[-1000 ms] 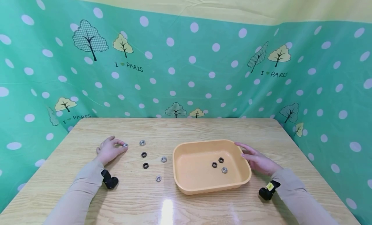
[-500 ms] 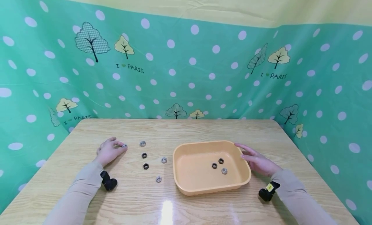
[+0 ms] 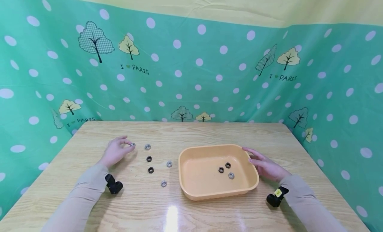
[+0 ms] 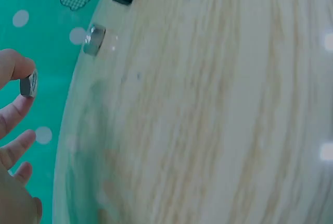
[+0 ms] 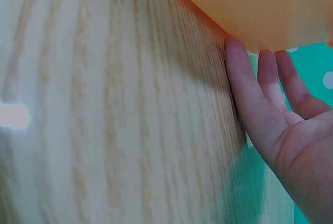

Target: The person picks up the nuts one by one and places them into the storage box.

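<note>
A wooden table (image 3: 191, 132) stands before a green dotted tree-print backdrop (image 3: 191, 75).

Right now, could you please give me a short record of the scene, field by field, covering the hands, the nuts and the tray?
left hand: pinches a silver nut between thumb and fingertip, lifted off the table
right hand: straight fingers rest against the right outer wall of the tray
tray: orange, plastic, right of centre
nuts in tray: two black, one silver
nuts loose on table: three silver, two black, left of the tray
backdrop: green cloth with white dots
</note>
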`<control>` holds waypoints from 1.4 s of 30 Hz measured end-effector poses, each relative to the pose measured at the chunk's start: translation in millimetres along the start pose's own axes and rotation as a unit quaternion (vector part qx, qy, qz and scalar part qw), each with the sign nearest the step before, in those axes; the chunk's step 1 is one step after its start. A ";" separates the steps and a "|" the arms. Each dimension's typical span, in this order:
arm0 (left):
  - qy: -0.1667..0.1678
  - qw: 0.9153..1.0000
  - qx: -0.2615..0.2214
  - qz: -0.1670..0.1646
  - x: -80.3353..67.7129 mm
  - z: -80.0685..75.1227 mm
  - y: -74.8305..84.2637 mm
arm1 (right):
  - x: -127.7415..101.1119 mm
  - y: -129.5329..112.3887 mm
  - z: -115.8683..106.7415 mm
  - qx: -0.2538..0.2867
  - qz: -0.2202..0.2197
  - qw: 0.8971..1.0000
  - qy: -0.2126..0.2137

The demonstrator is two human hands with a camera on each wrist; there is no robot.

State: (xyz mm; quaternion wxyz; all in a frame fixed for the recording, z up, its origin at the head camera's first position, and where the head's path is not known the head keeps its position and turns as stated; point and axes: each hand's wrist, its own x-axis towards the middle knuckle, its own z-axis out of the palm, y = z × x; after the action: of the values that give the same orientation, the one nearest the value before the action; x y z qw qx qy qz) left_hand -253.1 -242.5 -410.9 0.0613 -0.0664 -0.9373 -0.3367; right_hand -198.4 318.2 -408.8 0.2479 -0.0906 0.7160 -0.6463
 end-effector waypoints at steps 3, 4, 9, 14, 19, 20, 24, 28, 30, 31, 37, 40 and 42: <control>0.000 1.000 -0.008 0.011 1.9 1.0 8.5 | -0.8 -1.4 0.7 -0.001 -0.001 1.000 0.001; -0.001 1.000 -0.011 0.015 2.2 1.4 11.4 | -1.0 -1.3 0.5 -0.002 -0.003 1.000 0.000; -0.004 1.000 -0.021 0.021 2.7 3.5 24.7 | -1.5 -2.1 1.2 -0.004 -0.006 1.000 -0.001; -0.007 0.999 -0.032 0.023 1.5 4.1 37.5 | -0.8 -1.8 1.5 -0.005 -0.003 1.000 0.001; -0.011 0.999 -0.031 0.029 1.0 4.4 44.7 | 0.0 -2.4 2.1 0.000 -0.003 1.000 0.001; -0.012 0.999 -0.031 0.031 0.9 4.5 45.5 | 0.4 -2.2 2.0 -0.001 -0.003 1.000 0.000; -0.018 0.999 -0.036 0.033 1.0 5.0 48.3 | 0.6 -1.9 2.0 -0.003 0.004 1.000 0.006; -0.022 0.998 -0.038 0.038 1.1 5.8 52.5 | -0.1 -0.6 1.2 -0.006 0.006 1.000 0.007; -0.023 0.998 -0.038 0.040 1.0 6.1 55.0 | 0.0 0.2 0.4 -0.006 0.005 1.000 0.005; -0.023 0.998 -0.039 0.041 1.0 6.3 56.4 | 0.0 0.5 0.1 -0.006 0.004 1.000 0.005; -0.026 0.997 -0.046 0.048 0.7 7.5 64.6 | 0.8 1.6 -0.9 -0.006 0.001 1.000 0.005; -0.028 0.997 -0.047 0.052 1.4 8.9 67.9 | 0.6 1.5 -0.7 -0.006 0.001 1.000 0.003; -0.026 0.997 -0.049 0.055 1.4 10.3 70.0 | 0.2 1.2 -0.5 -0.006 0.002 1.000 0.003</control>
State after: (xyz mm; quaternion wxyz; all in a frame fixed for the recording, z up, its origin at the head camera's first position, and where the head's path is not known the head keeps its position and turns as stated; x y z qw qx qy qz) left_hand -243.7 -182.2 -374.9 0.0516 -0.1293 -0.9160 -0.3763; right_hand -198.5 318.7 -410.0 0.2460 -0.0886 0.7210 -0.6418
